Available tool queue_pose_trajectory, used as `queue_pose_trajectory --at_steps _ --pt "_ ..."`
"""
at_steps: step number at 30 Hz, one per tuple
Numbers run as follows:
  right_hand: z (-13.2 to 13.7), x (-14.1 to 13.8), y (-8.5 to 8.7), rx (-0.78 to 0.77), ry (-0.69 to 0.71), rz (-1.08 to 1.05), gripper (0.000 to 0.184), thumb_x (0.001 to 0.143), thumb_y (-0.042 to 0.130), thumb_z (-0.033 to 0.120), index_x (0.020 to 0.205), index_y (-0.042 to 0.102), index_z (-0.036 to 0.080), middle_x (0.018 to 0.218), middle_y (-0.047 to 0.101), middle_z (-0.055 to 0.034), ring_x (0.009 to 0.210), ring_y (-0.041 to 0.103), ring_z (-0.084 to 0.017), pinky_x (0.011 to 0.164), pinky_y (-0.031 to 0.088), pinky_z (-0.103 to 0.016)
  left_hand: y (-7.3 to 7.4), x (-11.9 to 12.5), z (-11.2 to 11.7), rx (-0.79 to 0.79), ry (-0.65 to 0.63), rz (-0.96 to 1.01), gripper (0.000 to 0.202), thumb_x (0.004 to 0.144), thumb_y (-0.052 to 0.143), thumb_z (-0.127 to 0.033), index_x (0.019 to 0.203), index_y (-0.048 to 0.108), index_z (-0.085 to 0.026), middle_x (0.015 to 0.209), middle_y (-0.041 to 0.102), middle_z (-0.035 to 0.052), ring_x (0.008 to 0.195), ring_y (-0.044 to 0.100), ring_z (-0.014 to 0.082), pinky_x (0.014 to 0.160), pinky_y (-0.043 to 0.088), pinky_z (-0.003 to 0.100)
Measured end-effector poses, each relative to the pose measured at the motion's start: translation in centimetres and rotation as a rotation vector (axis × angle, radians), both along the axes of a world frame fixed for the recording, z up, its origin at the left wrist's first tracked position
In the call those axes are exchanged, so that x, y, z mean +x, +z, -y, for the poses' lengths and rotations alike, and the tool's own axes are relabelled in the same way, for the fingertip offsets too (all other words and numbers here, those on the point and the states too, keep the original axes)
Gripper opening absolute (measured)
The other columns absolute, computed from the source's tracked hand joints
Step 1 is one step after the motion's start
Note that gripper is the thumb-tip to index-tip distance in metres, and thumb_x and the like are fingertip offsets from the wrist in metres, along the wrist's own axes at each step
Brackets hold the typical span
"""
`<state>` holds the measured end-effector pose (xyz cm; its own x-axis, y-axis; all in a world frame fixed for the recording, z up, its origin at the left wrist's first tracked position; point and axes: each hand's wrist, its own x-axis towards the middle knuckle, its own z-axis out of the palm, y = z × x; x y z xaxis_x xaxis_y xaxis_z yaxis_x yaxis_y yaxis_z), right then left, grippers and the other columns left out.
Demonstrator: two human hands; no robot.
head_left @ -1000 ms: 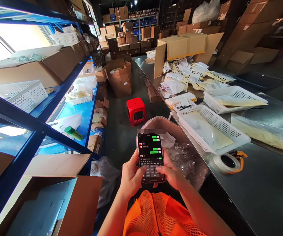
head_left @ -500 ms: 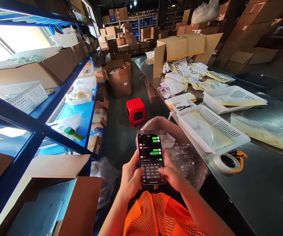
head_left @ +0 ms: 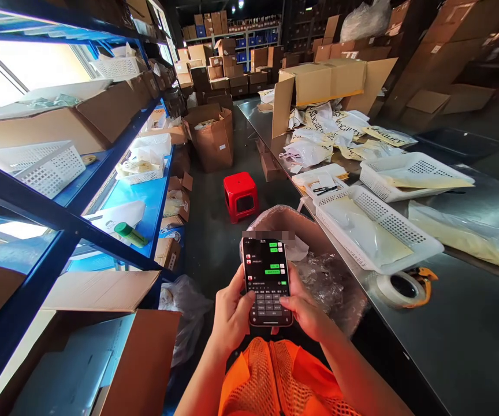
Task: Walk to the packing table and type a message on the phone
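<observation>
Above the orange vest (head_left: 275,375), left hand (head_left: 231,315) and right hand (head_left: 305,309) grip the phone (head_left: 268,280).

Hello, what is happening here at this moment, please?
A person in an orange mesh vest stands between blue shelves and a metal table, holding a phone in both hands. The left hand and the right hand grip its sides, thumbs over the on-screen keyboard. White baskets and a tape roll lie on the table; a red stool stands on the floor.
</observation>
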<state>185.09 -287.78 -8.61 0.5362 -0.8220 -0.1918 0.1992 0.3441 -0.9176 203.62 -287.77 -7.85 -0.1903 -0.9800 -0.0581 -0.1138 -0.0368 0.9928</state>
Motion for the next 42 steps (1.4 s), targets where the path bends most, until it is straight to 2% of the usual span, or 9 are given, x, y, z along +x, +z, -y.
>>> queue_pose_trajectory --at_steps 5,9,11,15,19,27,32,35,42 --pt "-0.1 0.0 -0.5 -0.004 0.012 0.01 0.096 0.087 0.044 0.048 0.154 -0.023 0.03 0.112 0.049 -0.01 0.072 0.059 -0.008 0.056 0.055 -0.028 -0.1 -0.1 -0.1 0.006 0.008 -0.014 0.063 0.091 0.046 -0.025 0.153 0.037 -0.019 0.101 0.07 0.0036 0.049 0.051 0.0069 0.037 0.038 0.016" --pt "-0.2 0.0 -0.4 -0.006 0.011 0.014 0.096 0.087 0.043 0.047 0.154 -0.023 0.028 0.109 0.05 -0.0096 0.07 0.059 -0.008 0.056 0.055 -0.027 -0.1 -0.2 -0.2 0.007 -0.001 -0.024 0.064 0.091 0.046 -0.027 0.153 0.036 -0.02 0.104 0.07 0.0043 0.046 0.05 0.0062 0.036 0.037 0.016" --pt "-0.2 0.0 -0.3 -0.015 0.006 0.025 0.096 0.086 0.043 0.047 0.154 -0.022 0.027 0.107 0.05 -0.0091 0.068 0.058 -0.008 0.055 0.054 -0.026 0.0 -0.2 -0.2 -0.004 -0.011 -0.027 0.063 0.09 0.047 -0.027 0.152 0.038 -0.021 0.102 0.069 0.0034 0.045 0.049 0.0057 0.036 0.038 0.016" --pt "-0.1 0.0 -0.3 0.002 0.002 0.014 0.095 0.085 0.045 0.045 0.154 -0.019 0.031 0.108 0.049 -0.0083 0.069 0.059 -0.009 0.055 0.054 -0.027 0.1 -0.1 -0.3 -0.033 -0.03 -0.022 0.069 0.085 0.051 -0.022 0.153 0.037 -0.017 0.085 0.067 0.0002 0.042 0.048 0.0059 0.037 0.039 0.017" --pt "0.0 0.0 -0.3 0.003 0.006 0.021 0.092 0.085 0.046 0.047 0.153 -0.016 0.033 0.11 0.048 -0.0084 0.067 0.058 -0.009 0.054 0.053 -0.027 0.0 0.1 -0.5 -0.067 -0.07 -0.047 0.076 0.082 0.055 -0.022 0.154 0.033 -0.014 0.093 0.068 0.0041 0.041 0.048 0.0055 0.036 0.036 0.017" --pt "0.2 0.0 -0.6 -0.049 -0.012 0.066 0.098 0.083 0.049 0.045 0.154 -0.016 0.027 0.116 0.046 -0.0112 0.074 0.058 -0.007 0.056 0.055 -0.024 0.1 0.2 -0.1 -0.085 -0.093 -0.026 0.082 0.072 0.058 -0.014 0.151 0.034 -0.013 0.088 0.068 0.0034 0.042 0.051 0.0067 0.035 0.033 0.015" --pt "0.2 -0.2 -0.2 -0.047 -0.007 0.04 0.094 0.08 0.052 0.038 0.152 -0.007 0.029 0.123 0.042 -0.0114 0.073 0.058 -0.007 0.058 0.056 -0.026 -0.6 0.1 0.1 -0.108 -0.076 -0.012 0.077 0.08 0.061 -0.021 0.151 0.034 -0.015 0.097 0.068 0.005 0.041 0.05 0.0053 0.035 0.034 0.016" --pt "0.1 -0.2 0.4 -0.082 -0.014 -0.036 0.093 0.079 0.056 0.033 0.151 -0.002 0.027 0.127 0.039 -0.012 0.075 0.058 -0.005 0.059 0.057 -0.024 -0.7 0.1 0.1 -0.114 -0.065 -0.001 0.072 0.084 0.06 -0.024 0.151 0.035 -0.014 0.093 0.068 0.0041 0.041 0.048 0.0046 0.034 0.032 0.016" --pt "-0.2 -0.1 0.8 -0.124 0.004 -0.029 0.088 0.081 0.057 0.033 0.149 0.002 0.026 0.127 0.039 -0.0123 0.074 0.058 -0.004 0.06 0.058 -0.022 -0.3 0.1 0.0 -0.109 -0.109 -0.045 0.083 0.074 0.062 -0.015 0.152 0.033 -0.017 0.088 0.066 0.0022 0.043 0.046 0.0042 0.037 0.029 0.015"
